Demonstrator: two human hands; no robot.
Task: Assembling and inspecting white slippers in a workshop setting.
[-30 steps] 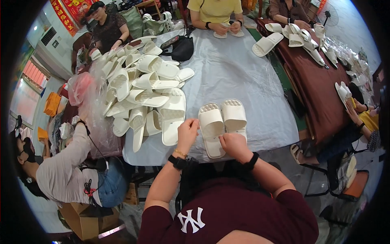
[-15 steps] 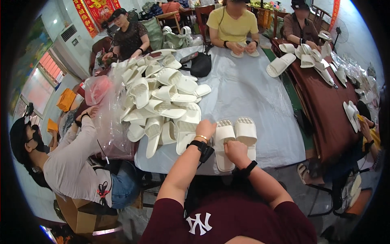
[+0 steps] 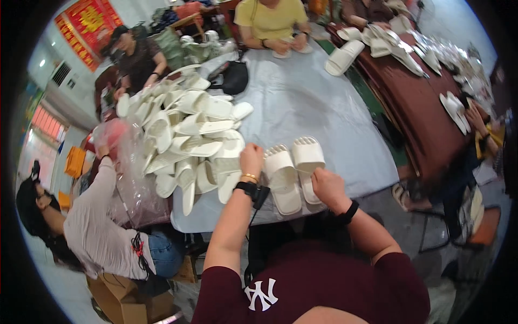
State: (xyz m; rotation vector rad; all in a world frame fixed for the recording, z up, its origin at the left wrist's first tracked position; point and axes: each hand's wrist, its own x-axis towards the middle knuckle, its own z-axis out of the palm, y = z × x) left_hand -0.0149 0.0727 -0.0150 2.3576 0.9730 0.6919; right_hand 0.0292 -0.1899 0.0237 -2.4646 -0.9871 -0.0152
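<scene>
Two cream slide slippers lie side by side, toes away from me, at the near edge of the covered table: the left slipper (image 3: 281,175) and the right slipper (image 3: 309,159). My left hand (image 3: 252,160) is closed in a fist against the outer side of the left slipper's strap; what its fingers hold, if anything, is hidden. Closed at the outer edge of the right slipper's strap is my right hand (image 3: 330,189), its fingertips partly hidden. Left of my left hand rises a large pile of similar slippers (image 3: 191,124).
A grey-white plastic sheet (image 3: 318,102) covers the table. Clear plastic bags (image 3: 132,178) lie at the left, near a seated person (image 3: 102,216). At the back is a black bag (image 3: 233,78). More slippers (image 3: 345,58) rest on a brown-covered table (image 3: 410,108) at the right, where others work.
My right hand has gone from the inner side of the straps to the right slipper's outer edge. The slippers now stand slightly apart. The whole view has shifted and tilted.
</scene>
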